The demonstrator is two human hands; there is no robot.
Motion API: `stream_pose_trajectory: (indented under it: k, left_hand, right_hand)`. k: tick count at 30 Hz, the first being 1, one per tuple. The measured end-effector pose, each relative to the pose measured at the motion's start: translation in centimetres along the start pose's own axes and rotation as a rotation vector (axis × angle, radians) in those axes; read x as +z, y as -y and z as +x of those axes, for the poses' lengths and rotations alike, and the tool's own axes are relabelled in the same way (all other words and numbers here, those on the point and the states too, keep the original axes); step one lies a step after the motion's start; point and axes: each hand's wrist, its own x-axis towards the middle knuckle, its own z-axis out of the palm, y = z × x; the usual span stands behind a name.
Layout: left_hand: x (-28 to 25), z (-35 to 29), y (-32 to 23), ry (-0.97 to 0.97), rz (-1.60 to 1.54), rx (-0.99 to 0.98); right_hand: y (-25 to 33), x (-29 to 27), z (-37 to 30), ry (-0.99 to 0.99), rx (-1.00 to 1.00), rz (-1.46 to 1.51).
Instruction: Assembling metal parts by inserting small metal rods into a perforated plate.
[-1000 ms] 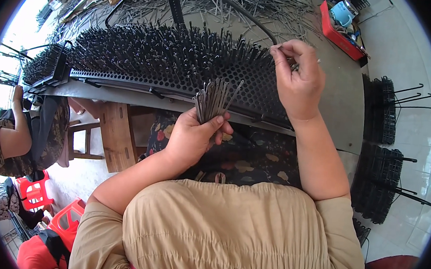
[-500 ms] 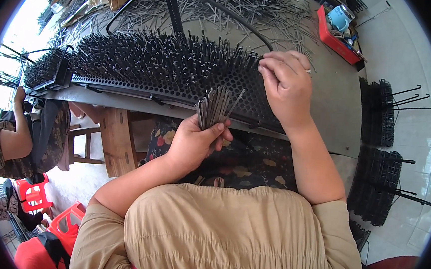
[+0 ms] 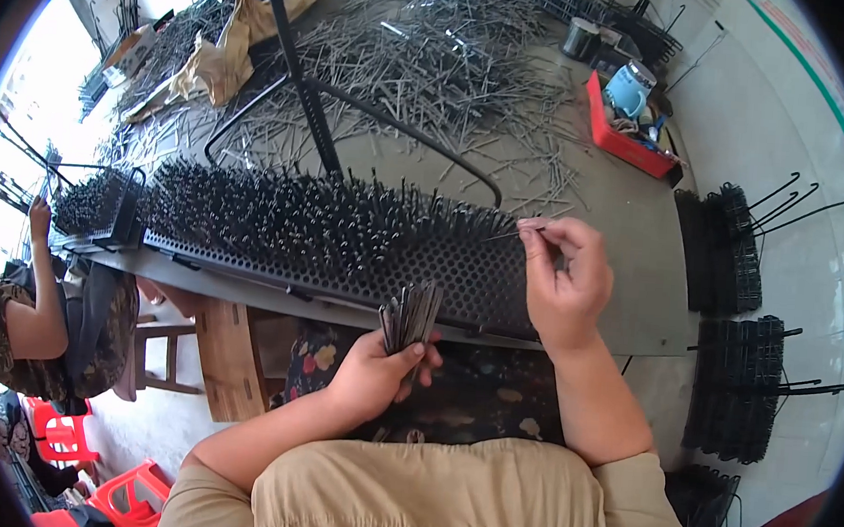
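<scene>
My left hand (image 3: 375, 373) is closed around a bundle of thin metal strips (image 3: 413, 314), which stand up out of the fist in front of the rack's near edge. Beyond it lies a long black perforated rack (image 3: 456, 266), its holes crowded with upright dark metal pieces (image 3: 278, 216) except toward the right end, where bare holes show. Over that right end my right hand (image 3: 569, 284) pinches a small thin strip between thumb and forefinger, held roughly level; its far tip is too fine to trace.
Loose metal strips (image 3: 396, 76) heap across the table behind a black bent-rod frame (image 3: 319, 124). At the right stands a red tray (image 3: 633, 153) with a blue mug (image 3: 630, 90). Black racks (image 3: 732, 388) hang to the right. Another person's arm (image 3: 40, 300) works at far left, near a wooden stool (image 3: 226, 362).
The whole scene sits lower in the picture as the view tilts up. My right hand stays near the rack's right end, and a thin strip now shows in its pinch.
</scene>
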Motion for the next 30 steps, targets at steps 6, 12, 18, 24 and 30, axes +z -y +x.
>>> stream_pose_trajectory:
  k: [6, 12, 18, 24, 30]
  left_hand:
    - [0.3, 0.0, -0.1, -0.026, -0.004, -0.012]
    - [0.3, 0.1, 0.4, -0.062, -0.013, 0.016]
    - [0.5, 0.6, 0.4, -0.069, 0.005, 0.028]
    - [0.3, 0.7, 0.1, -0.057, -0.014, 0.038]
    - [0.0, 0.9, 0.1, -0.054, -0.016, 0.027]
  right_hand:
    - [-0.8, 0.7, 0.5, 0.079, -0.230, -0.274]
    - [-1.1, 0.8, 0.4, 0.120, -0.247, -0.239]
    - [-0.9, 0.9, 1.4, 0.078, -0.251, -0.272]
    - [-1.3, 0.8, 2.1, 0.069, -0.306, -0.285]
    - [-0.6, 0.8, 1.8, 0.072, -0.255, -0.306]
